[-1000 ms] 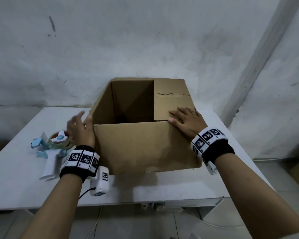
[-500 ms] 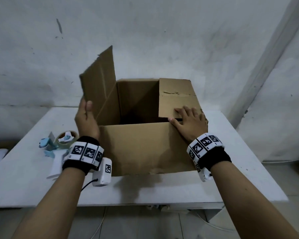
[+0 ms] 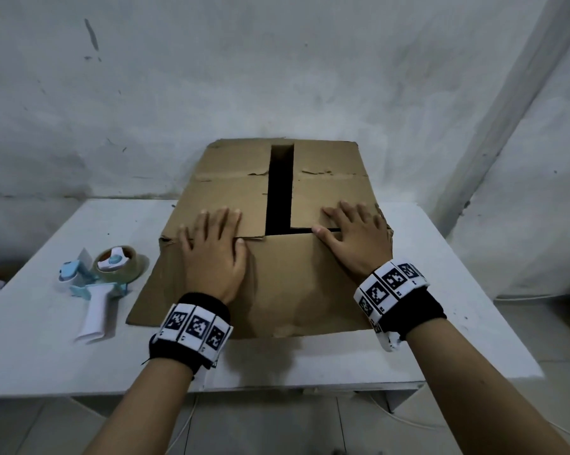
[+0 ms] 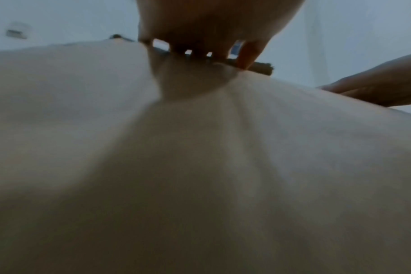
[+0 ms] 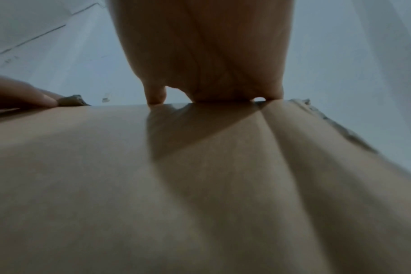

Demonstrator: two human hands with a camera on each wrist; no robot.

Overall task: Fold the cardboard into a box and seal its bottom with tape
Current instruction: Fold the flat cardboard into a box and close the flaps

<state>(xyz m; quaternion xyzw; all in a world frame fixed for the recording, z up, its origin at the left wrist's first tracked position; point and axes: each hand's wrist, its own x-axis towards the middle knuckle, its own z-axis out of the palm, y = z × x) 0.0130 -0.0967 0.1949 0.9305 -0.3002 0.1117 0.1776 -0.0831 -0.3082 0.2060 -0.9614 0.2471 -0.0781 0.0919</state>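
From the head view, the box (image 3: 277, 244) stands on the white tabletop (image 3: 47, 339) with two flaps (image 3: 231, 192) folded flat across its top, a dark slot open between them. The left hand (image 3: 213, 254) lies flat with straight fingers across the near edge of the left flap; the right hand (image 3: 355, 241) lies the same way on the right flap, its fingers spread. Neither grip is clenched around anything; both are released and pressing down on cardboard.

The wrist views show only what the head view lacks: a low look along the near panel of the box (image 4: 200, 166). In the left wrist view the fingertips (image 4: 246, 59) hook just over the top edge, with the other hand at the far right (image 4: 376, 89). In the right wrist view the hand (image 5: 207, 55) rests on the box (image 5: 200, 185) edge; both pictures are blurred.

Counted: one box, two hands, two marker wristbands (image 3: 191, 326), one tape gun (image 3: 96, 284) carrying one roll, lying left of the box and apart from it.

The tabletop stands against a scuffed white wall (image 3: 277, 77); tiled floor shows below its front edge.
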